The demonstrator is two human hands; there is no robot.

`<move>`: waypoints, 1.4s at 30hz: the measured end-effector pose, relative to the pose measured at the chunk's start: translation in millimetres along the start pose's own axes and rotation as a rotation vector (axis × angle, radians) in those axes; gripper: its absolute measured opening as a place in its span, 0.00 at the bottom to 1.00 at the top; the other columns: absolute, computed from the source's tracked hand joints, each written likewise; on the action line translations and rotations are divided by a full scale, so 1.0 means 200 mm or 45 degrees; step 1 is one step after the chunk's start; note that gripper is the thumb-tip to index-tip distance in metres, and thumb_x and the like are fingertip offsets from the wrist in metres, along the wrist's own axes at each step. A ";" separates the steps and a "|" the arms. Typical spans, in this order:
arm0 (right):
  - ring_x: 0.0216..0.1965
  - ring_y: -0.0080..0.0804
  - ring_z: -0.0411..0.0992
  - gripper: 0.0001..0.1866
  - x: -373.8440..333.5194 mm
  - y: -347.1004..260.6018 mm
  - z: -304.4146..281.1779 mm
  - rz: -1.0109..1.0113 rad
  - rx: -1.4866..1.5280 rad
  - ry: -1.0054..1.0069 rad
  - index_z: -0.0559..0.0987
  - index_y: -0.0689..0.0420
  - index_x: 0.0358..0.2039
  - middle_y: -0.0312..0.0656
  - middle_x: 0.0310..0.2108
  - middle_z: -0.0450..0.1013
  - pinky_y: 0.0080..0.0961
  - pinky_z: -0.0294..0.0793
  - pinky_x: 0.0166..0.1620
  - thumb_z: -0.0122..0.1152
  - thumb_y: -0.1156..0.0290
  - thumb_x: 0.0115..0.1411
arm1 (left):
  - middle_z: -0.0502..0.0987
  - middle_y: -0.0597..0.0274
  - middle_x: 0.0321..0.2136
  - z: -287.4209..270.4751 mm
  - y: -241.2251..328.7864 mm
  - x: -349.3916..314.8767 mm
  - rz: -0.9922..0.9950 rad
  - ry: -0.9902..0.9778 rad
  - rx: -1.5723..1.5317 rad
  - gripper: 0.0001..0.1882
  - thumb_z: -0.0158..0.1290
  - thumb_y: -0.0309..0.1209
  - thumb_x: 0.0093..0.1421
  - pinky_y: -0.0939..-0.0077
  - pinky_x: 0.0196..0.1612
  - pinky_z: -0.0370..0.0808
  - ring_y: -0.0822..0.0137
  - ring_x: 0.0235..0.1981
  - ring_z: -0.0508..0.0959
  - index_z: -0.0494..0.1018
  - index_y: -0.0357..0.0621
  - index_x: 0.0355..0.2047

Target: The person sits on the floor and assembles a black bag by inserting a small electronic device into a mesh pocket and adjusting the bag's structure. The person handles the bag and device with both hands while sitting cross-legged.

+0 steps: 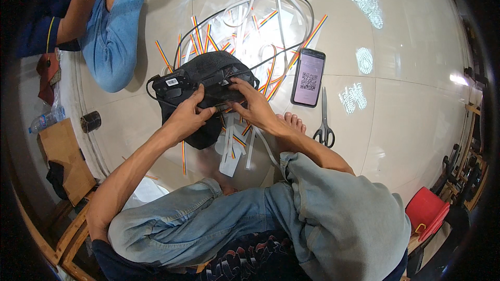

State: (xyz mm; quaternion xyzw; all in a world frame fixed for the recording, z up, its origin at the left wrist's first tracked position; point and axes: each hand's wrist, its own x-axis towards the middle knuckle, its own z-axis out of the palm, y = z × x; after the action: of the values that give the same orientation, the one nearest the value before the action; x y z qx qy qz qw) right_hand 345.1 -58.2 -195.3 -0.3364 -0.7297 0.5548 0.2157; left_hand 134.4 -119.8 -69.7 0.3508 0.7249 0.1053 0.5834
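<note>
A black mesh cap (pixel 211 67) is held up between my two hands, above the floor. A black box-shaped device (pixel 169 87) with a white label sits on its left side, and a thin black cable runs from it. My left hand (pixel 192 114) pinches the cap's near edge, thumb and fingers close together. My right hand (pixel 251 105) grips the right side of the same edge, thumb bent inward. Between the fingertips a small strip-like piece shows, too covered to make out. Dark fabric (pixel 203 136) hangs below my left hand.
Rainbow-striped strips (pixel 315 28) and white strips lie scattered around the cap. A phone (pixel 309 78) showing a square code and black scissors (pixel 324 125) lie to the right. Another person's knee (pixel 112 47) is at the upper left. A black tape roll (pixel 91 122) and red container (pixel 426 212) stand farther out.
</note>
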 end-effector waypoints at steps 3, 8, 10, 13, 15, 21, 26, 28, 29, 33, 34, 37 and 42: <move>0.43 0.48 0.81 0.24 0.00 -0.02 -0.01 0.033 0.012 -0.019 0.74 0.61 0.54 0.49 0.65 0.67 0.37 0.82 0.42 0.69 0.67 0.60 | 0.78 0.53 0.33 0.00 0.00 -0.01 0.025 0.018 -0.018 0.45 0.58 0.35 0.66 0.75 0.36 0.75 0.70 0.30 0.75 0.45 0.27 0.73; 0.41 0.48 0.82 0.24 0.01 -0.01 -0.01 0.039 -0.008 -0.026 0.75 0.60 0.54 0.49 0.65 0.68 0.38 0.83 0.42 0.69 0.66 0.60 | 0.78 0.57 0.28 -0.01 -0.01 0.01 0.021 -0.002 0.017 0.45 0.58 0.35 0.66 0.76 0.37 0.74 0.71 0.30 0.75 0.45 0.26 0.73; 0.43 0.49 0.81 0.24 0.01 -0.02 -0.02 0.091 0.023 -0.069 0.76 0.60 0.53 0.49 0.65 0.68 0.39 0.82 0.43 0.70 0.65 0.59 | 0.79 0.56 0.29 -0.01 0.01 0.00 0.005 -0.008 0.003 0.45 0.58 0.35 0.66 0.76 0.38 0.75 0.70 0.31 0.76 0.45 0.26 0.73; 0.47 0.51 0.80 0.25 0.01 0.00 -0.02 0.043 -0.018 -0.051 0.76 0.60 0.53 0.49 0.65 0.68 0.40 0.81 0.47 0.70 0.62 0.59 | 0.82 0.49 0.34 -0.02 0.03 -0.01 0.004 -0.031 0.041 0.46 0.59 0.35 0.65 0.75 0.43 0.75 0.67 0.36 0.80 0.44 0.25 0.72; 0.50 0.54 0.79 0.26 0.02 0.02 -0.02 0.012 -0.049 -0.048 0.76 0.59 0.53 0.50 0.66 0.67 0.42 0.80 0.50 0.71 0.60 0.59 | 0.83 0.53 0.37 -0.02 0.03 0.00 -0.016 -0.034 0.050 0.46 0.59 0.35 0.66 0.76 0.42 0.75 0.70 0.36 0.78 0.43 0.33 0.74; 0.55 0.56 0.75 0.28 0.03 0.02 -0.06 0.017 -0.069 -0.130 0.76 0.59 0.54 0.51 0.67 0.65 0.45 0.77 0.55 0.70 0.57 0.59 | 0.83 0.55 0.37 -0.01 0.02 0.01 -0.003 -0.022 0.097 0.48 0.60 0.34 0.66 0.76 0.40 0.74 0.72 0.34 0.76 0.41 0.34 0.75; 0.60 0.54 0.72 0.28 0.00 0.01 -0.05 0.023 -0.009 -0.090 0.76 0.58 0.56 0.49 0.68 0.65 0.42 0.75 0.58 0.70 0.56 0.59 | 0.77 0.45 0.47 -0.01 0.02 0.01 0.046 -0.037 0.104 0.46 0.59 0.34 0.66 0.75 0.42 0.76 0.68 0.37 0.78 0.43 0.28 0.73; 0.60 0.52 0.72 0.29 -0.01 0.02 -0.05 -0.007 -0.012 -0.058 0.76 0.59 0.56 0.49 0.67 0.66 0.41 0.75 0.59 0.70 0.56 0.59 | 0.66 0.29 0.64 -0.02 0.03 0.02 0.057 -0.042 0.130 0.45 0.58 0.34 0.66 0.72 0.48 0.78 0.62 0.44 0.83 0.44 0.21 0.71; 0.61 0.51 0.72 0.29 -0.01 0.03 -0.05 -0.022 -0.014 -0.041 0.76 0.59 0.56 0.48 0.67 0.66 0.41 0.74 0.59 0.70 0.55 0.59 | 0.65 0.29 0.65 -0.02 0.03 0.01 0.046 -0.046 0.126 0.45 0.58 0.34 0.66 0.73 0.48 0.78 0.62 0.44 0.83 0.45 0.21 0.71; 0.59 0.51 0.73 0.29 0.02 0.02 -0.08 0.075 0.085 -0.122 0.77 0.59 0.54 0.48 0.65 0.68 0.40 0.74 0.59 0.70 0.55 0.58 | 0.59 0.28 0.68 -0.03 0.07 0.00 -0.010 -0.091 0.092 0.44 0.57 0.33 0.66 0.73 0.49 0.77 0.63 0.44 0.83 0.46 0.20 0.70; 0.59 0.51 0.74 0.29 0.02 0.02 -0.08 0.087 0.111 -0.130 0.77 0.59 0.54 0.48 0.65 0.68 0.40 0.75 0.58 0.71 0.55 0.58 | 0.58 0.28 0.69 -0.04 0.07 0.00 -0.030 -0.109 0.081 0.44 0.58 0.33 0.66 0.73 0.49 0.77 0.63 0.44 0.83 0.46 0.19 0.70; 0.58 0.51 0.74 0.29 0.04 0.02 -0.10 0.043 0.069 -0.145 0.77 0.60 0.54 0.48 0.64 0.68 0.40 0.75 0.58 0.71 0.54 0.58 | 0.66 0.29 0.64 -0.03 0.07 0.00 0.047 -0.049 0.139 0.45 0.58 0.33 0.65 0.72 0.48 0.78 0.62 0.44 0.83 0.45 0.18 0.70; 0.56 0.51 0.76 0.31 0.05 0.05 -0.09 0.022 0.037 -0.163 0.78 0.61 0.52 0.48 0.64 0.69 0.40 0.76 0.55 0.72 0.51 0.56 | 0.68 0.28 0.62 -0.03 0.09 0.00 0.016 -0.098 0.155 0.47 0.59 0.33 0.64 0.71 0.49 0.78 0.59 0.46 0.84 0.43 0.16 0.69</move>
State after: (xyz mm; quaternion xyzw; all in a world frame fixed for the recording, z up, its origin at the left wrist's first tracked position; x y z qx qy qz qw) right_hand 353.1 -37.2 -199.5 -0.3032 -0.7311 0.5875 0.1686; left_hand 135.5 -105.3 -57.2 0.3941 0.7047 0.0510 0.5878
